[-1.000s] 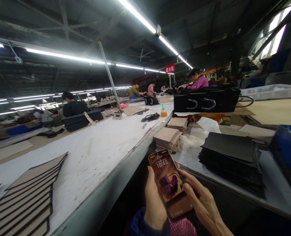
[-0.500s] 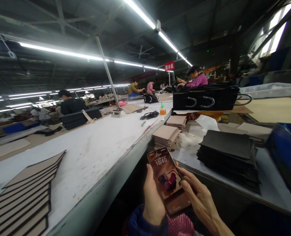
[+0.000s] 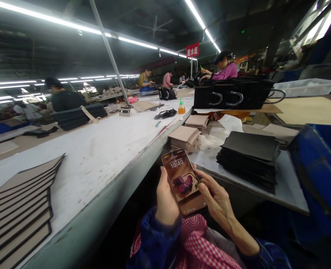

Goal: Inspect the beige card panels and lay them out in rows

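A smartphone (image 3: pixel 183 183) with a lit lock screen reading 10:40 is held low in front of me, beyond my lap. My left hand (image 3: pixel 166 198) wraps its left side, thumb along the edge and the other fingers hidden behind. At the phone's right edge, my right hand (image 3: pixel 214 194) grips too, its thumb near the lower right of the screen and its fingers bent around the side. Just past the phone lies a stack of beige panels (image 3: pixel 183 136), and to its right a stack of black panels (image 3: pixel 246 157).
A long white-topped table (image 3: pixel 98 153) runs along my left, bearing overlapping dark-edged beige panels (image 3: pixel 25 194). Farther off are an orange glue bottle (image 3: pixel 181 107), black bags (image 3: pixel 229 95) and several people working. A blue bin (image 3: pixel 319 168) stands at right.
The view has tilted down and shifted slightly, so the phone and tables sit higher and more of my lap shows. Both hands keep the same hold on the phone.
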Demonstrator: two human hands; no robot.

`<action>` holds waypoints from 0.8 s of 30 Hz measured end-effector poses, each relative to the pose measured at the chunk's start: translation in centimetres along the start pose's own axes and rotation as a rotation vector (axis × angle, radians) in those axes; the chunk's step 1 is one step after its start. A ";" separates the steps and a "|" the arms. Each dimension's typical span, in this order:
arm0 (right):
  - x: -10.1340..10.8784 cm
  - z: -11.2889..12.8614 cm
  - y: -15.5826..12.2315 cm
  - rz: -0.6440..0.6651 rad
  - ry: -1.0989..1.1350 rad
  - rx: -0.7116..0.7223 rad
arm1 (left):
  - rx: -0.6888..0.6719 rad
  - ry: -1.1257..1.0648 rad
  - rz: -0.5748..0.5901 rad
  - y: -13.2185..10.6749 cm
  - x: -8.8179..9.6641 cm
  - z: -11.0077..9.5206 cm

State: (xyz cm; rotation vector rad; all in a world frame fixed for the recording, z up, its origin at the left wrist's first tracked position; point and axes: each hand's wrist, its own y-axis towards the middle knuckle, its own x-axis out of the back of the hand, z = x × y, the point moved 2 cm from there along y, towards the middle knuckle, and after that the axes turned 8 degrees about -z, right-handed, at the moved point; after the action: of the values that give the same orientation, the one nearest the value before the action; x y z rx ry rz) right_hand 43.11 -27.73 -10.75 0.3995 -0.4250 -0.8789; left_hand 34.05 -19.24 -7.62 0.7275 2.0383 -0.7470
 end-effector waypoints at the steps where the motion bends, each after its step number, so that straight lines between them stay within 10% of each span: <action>1: 0.0 0.0 0.0 0.000 -0.005 -0.004 | 0.000 -0.002 -0.002 0.0 0.0 0.0; 24: -0.5 -0.2 -0.3 0.012 0.027 -0.092 | 0.050 -0.012 -0.038 0.5 0.4 -0.2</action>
State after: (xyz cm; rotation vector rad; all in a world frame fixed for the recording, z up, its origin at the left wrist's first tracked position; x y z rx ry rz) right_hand 42.68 -27.44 -11.15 0.3240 -0.3605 -0.8773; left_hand 34.07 -18.67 -8.00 0.7124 2.0338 -0.8255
